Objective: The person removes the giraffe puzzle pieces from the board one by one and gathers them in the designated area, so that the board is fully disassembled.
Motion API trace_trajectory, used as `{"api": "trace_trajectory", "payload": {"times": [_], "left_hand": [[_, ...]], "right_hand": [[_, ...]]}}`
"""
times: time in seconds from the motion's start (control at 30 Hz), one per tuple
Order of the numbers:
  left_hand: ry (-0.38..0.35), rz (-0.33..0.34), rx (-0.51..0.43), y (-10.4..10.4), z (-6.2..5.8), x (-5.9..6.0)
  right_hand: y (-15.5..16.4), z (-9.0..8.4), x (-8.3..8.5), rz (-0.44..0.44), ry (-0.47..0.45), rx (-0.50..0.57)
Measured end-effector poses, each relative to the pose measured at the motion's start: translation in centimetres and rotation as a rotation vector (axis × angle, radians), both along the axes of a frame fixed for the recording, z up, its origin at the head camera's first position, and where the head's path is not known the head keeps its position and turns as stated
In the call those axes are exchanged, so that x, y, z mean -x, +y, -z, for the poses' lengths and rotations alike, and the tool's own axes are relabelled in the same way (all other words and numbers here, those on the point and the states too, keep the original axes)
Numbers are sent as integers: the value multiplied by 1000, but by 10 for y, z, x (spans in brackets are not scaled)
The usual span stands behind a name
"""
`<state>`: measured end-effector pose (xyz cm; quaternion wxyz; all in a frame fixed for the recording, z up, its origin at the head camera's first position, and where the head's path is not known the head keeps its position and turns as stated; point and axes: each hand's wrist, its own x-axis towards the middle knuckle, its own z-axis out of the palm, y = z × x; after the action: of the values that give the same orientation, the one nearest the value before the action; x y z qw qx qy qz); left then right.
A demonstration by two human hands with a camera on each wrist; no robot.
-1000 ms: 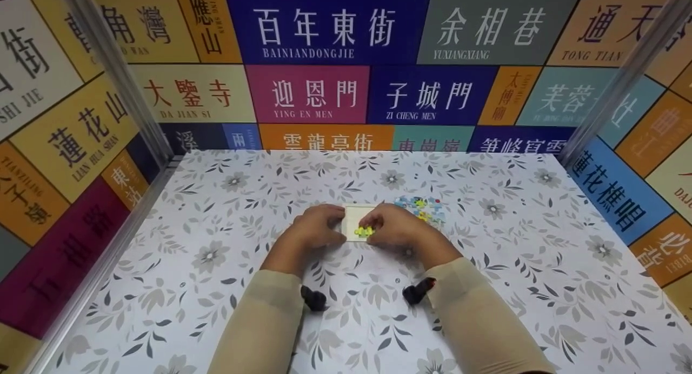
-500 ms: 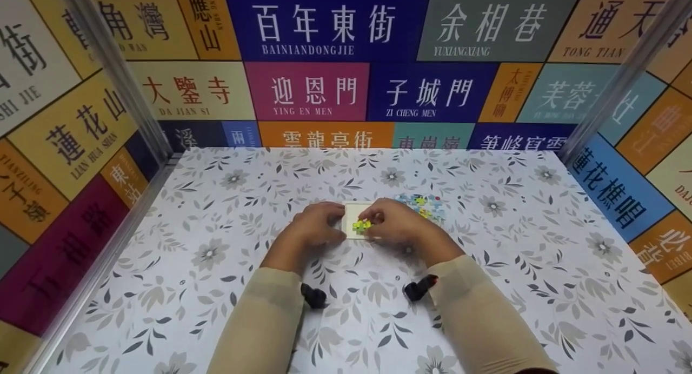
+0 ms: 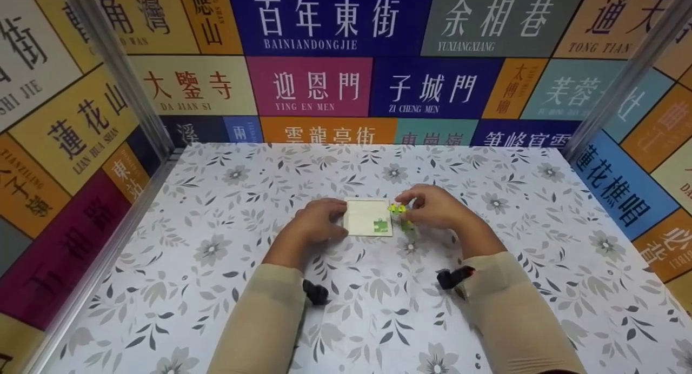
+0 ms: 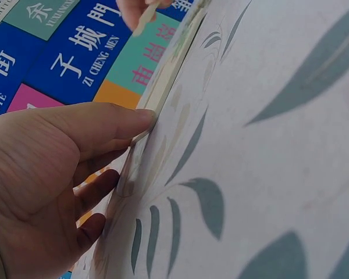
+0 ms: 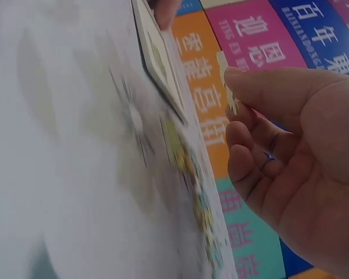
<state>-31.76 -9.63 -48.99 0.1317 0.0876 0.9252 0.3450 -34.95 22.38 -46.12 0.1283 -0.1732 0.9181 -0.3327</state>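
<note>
Now pale square puzzle tray, one green piece fitted.

Bright, even light with soft shadows; both wrist views blur up close.

Under both hands, the tablecloth looks smooth, faintly glossy; the puzzle board between them is matt card.

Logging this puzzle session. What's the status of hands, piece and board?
Left hand steadies puzzle board at its left edge. Right hand pinches yellow-green piece just right of board. One green piece sits in board's corner. Nothing in the way.
</note>
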Motion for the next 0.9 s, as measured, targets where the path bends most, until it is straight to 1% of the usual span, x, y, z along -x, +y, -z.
{"api": "trace_trajectory", "payload": {"times": [0.13,0.33,0.47,0.63,0.77,0.9], "left_hand": [[18,14,9,0,0,-1],[28,26,11,0,0,2],[29,37,17,1,0,2],[50,55,31,0,1,3],[60,52,31,0,1,3],[52,50,26,1,1,3]], "right_hand": [[28,1,1,37,-29,9],[54,5,2,28,-61,15],[60,8,2,29,-87,-1],[64,12,4,-4,-112,-43],[65,14,5,-33,-111,-48],[64,14,5,-30,-111,-62]]}}
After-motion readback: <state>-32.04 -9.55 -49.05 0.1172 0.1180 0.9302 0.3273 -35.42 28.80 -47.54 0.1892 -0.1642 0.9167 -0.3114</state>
